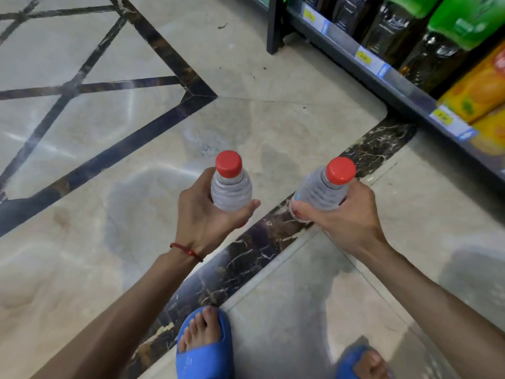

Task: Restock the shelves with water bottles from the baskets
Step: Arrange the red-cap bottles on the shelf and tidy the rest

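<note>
Head view: the person stands on a polished marble floor and looks down at both hands, held out in front at about 12 o'clock from the body. The left hand grips the left water bottle round its ribbed body, fingers and thumb curled about it, the red cap up and the bottle close to upright. A red thread circles that wrist. The right hand grips the right water bottle the same way, thumb across the front, with the cap tipped toward 1 o'clock. The two bottles are near each other but apart, and both hang in the air over the floor, above a dark marble strip.

The shelf runs along the picture's edge from 12 to 3 o'clock, well apart from the hands. On it stand dark bottles, green-topped bottles and orange juice cartons, with price tags on its front rail. These goods are blurred, and no water bottles seem to be among them. Blue slide sandals show at 6 o'clock.

As to progress, this looks like the carrying leg of one round: two bottles are picked up and not yet placed. No basket is in view, nor any row of water on a shelf, so how many bottles are already stocked and how many are left cannot be judged. What remains for this pair is to reach the right shelf and stand them there.
</note>
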{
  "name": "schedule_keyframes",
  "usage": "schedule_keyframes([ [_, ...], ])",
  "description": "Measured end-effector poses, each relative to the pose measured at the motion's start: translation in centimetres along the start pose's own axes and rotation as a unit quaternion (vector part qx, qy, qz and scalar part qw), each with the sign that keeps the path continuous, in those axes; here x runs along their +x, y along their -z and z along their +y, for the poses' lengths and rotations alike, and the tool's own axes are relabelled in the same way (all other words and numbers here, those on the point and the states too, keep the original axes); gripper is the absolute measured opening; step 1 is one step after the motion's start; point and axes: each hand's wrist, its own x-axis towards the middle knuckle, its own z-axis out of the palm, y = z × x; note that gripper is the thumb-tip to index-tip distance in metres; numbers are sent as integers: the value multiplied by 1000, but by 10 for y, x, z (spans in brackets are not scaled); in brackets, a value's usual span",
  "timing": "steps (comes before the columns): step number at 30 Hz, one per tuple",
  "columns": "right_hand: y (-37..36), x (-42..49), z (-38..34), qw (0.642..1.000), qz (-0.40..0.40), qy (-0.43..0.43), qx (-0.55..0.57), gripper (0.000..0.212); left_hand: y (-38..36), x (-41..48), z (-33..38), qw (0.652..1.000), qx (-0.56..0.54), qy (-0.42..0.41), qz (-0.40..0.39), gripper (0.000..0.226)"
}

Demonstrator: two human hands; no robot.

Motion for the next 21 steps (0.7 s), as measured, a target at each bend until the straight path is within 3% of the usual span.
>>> schedule_keyframes([
  [3,46,-15,-61,999,23,-27,10,52,26,2,71,1000,10,-4,-17,73],
  [7,111,-45,-171,997,55,-50,24,55,74,4,190,998,10,10,-53,58],
  [13,210,-99,-347,985,118,-106,70,52,136,-1,380,992,-15,29,-126,53],
  [21,289,-197,-507,945,278,-160,67,44,183,-25,553,963,-48,-46,-263,63],
])
